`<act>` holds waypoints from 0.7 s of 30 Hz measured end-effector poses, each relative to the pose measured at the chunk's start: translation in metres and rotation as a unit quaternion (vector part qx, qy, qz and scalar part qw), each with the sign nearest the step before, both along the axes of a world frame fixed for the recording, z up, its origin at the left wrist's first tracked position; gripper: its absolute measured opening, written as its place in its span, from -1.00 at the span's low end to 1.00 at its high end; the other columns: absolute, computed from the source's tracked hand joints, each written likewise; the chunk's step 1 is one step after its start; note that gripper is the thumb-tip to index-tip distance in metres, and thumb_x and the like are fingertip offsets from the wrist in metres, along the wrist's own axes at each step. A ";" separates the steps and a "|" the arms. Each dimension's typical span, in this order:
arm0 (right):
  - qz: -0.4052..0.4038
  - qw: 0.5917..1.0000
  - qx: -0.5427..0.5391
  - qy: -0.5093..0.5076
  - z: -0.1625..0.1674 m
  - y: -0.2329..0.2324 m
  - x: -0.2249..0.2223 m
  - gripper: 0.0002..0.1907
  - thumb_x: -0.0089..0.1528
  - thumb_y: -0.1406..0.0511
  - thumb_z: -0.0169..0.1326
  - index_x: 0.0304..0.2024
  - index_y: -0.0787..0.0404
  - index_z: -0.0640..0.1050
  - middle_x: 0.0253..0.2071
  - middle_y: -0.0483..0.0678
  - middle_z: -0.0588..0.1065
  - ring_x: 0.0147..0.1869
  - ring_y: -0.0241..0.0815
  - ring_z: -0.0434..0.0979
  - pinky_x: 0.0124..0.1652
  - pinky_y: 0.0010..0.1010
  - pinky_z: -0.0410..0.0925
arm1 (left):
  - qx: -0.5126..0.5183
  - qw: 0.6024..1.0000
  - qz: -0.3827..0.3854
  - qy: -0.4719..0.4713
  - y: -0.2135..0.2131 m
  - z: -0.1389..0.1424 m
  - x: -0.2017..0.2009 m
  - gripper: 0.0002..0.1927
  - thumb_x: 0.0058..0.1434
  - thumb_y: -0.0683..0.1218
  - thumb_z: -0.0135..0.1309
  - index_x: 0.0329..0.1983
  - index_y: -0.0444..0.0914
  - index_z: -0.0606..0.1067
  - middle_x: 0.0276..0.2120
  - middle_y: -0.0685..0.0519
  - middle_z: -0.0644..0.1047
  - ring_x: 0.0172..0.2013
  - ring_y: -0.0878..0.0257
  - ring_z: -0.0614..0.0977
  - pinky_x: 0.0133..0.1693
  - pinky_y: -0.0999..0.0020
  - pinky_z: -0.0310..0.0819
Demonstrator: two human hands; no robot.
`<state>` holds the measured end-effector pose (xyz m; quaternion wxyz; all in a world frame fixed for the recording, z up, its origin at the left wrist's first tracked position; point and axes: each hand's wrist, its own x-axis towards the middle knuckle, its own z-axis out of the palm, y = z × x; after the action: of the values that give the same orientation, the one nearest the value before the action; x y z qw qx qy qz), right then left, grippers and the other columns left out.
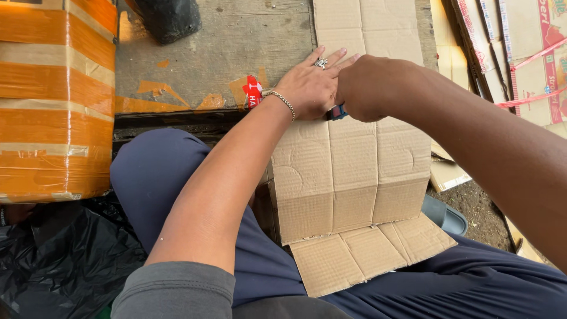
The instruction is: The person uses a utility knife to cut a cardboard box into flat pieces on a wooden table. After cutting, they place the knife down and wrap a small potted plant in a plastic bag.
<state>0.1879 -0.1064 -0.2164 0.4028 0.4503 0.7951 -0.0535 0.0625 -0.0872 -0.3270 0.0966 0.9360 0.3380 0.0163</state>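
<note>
A flattened cardboard box lies across the person's lap and runs away from them onto a worn wooden platform; everything else sits around this sheet. The left hand lies open and flat on the cardboard's upper part, fingers spread, pressing it down; it wears a ring and a wrist chain. The right hand is closed in a fist just beside it, touching the left fingers, and grips a small blue tool whose tip meets the cardboard; what kind of tool it is cannot be told. Left of the cardboard a red tape scrap sticks to the platform, and farther left stands an orange taped parcel. Right of the cardboard lie stacked printed cartons. Below the parcel, black plastic sheeting lies crumpled.
</note>
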 end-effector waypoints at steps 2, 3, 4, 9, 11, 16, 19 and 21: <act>0.032 0.999 0.001 -0.012 -0.007 -0.001 0.002 -0.71 0.19 0.40 0.04 -0.17 0.03 0.73 -0.25 0.01 0.64 -0.13 0.01 0.66 -0.18 -0.13 0.52 | -0.005 1.000 0.002 -0.028 -0.002 0.007 0.001 -0.36 0.37 0.30 -0.19 0.48 0.10 0.16 0.53 0.14 -0.10 0.50 0.13 -0.08 0.44 -0.01 -0.33; 0.060 0.998 0.006 -0.021 -0.011 -0.002 0.001 -0.75 0.22 0.37 0.03 -0.21 0.08 0.73 -0.25 0.01 0.64 -0.14 0.00 0.68 -0.19 -0.15 0.52 | -0.005 0.999 0.005 -0.041 -0.001 0.009 0.000 -0.34 0.36 0.31 -0.19 0.49 0.09 0.14 0.52 0.15 -0.09 0.49 0.12 -0.08 0.43 -0.01 -0.34; 0.088 0.996 0.012 -0.031 -0.013 0.000 0.002 -0.75 0.25 0.33 0.03 -0.25 0.14 0.74 -0.25 0.02 0.64 -0.16 -0.01 0.69 -0.19 -0.18 0.52 | 0.002 1.000 0.005 -0.028 0.000 0.010 0.000 -0.33 0.34 0.29 -0.17 0.49 0.11 0.14 0.53 0.15 -0.10 0.49 0.12 -0.09 0.43 -0.01 -0.33; 0.033 0.999 0.006 0.024 -0.019 0.003 0.007 -0.75 0.15 0.42 0.06 -0.24 0.08 0.72 -0.25 -0.01 0.64 -0.13 0.02 0.65 -0.17 -0.12 0.51 | 0.042 0.999 -0.013 -0.006 0.004 0.007 0.002 -0.36 0.35 0.23 -0.16 0.50 0.13 0.17 0.55 0.12 -0.08 0.52 0.10 -0.09 0.45 -0.03 -0.31; 0.032 0.999 0.004 0.034 -0.016 0.007 0.011 -0.74 0.18 0.40 0.03 -0.23 0.06 0.72 -0.25 -0.01 0.64 -0.14 0.03 0.65 -0.15 -0.12 0.50 | 0.023 0.999 -0.010 -0.032 0.009 0.005 0.006 -0.34 0.33 0.25 -0.20 0.51 0.10 0.15 0.53 0.13 -0.09 0.50 0.10 -0.08 0.42 -0.03 -0.33; 0.015 0.999 -0.002 0.047 -0.010 0.014 0.014 -0.72 0.25 0.34 -0.01 -0.24 0.01 0.73 -0.26 -0.02 0.64 -0.16 0.05 0.64 -0.16 -0.11 0.49 | 0.001 1.000 -0.011 -0.022 0.019 0.001 0.008 -0.40 0.39 0.27 -0.33 0.48 0.11 0.19 0.55 0.14 -0.10 0.51 0.08 -0.09 0.44 -0.03 -0.35; -0.021 0.999 -0.009 0.031 -0.008 0.018 0.013 -0.71 0.21 0.39 -0.01 -0.25 0.03 0.73 -0.31 0.00 0.65 -0.19 0.05 0.64 -0.16 -0.10 0.49 | 0.018 0.999 -0.023 -0.031 0.023 0.002 0.007 -0.39 0.41 0.26 -0.36 0.50 0.08 0.18 0.55 0.11 -0.08 0.51 0.06 -0.08 0.43 -0.07 -0.35; -0.020 0.998 -0.010 0.059 -0.007 0.019 0.012 -0.71 0.23 0.35 -0.02 -0.22 -0.03 0.72 -0.31 -0.01 0.64 -0.20 0.06 0.64 -0.15 -0.09 0.48 | 0.018 0.999 -0.020 -0.030 0.023 0.002 0.005 -0.37 0.40 0.28 -0.36 0.51 0.08 0.16 0.54 0.11 -0.08 0.50 0.05 -0.08 0.42 -0.06 -0.36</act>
<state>0.2004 -0.0876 -0.2237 0.3581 0.4579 0.8080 -0.0959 0.0680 -0.0639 -0.3248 0.0904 0.9434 0.3154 0.0485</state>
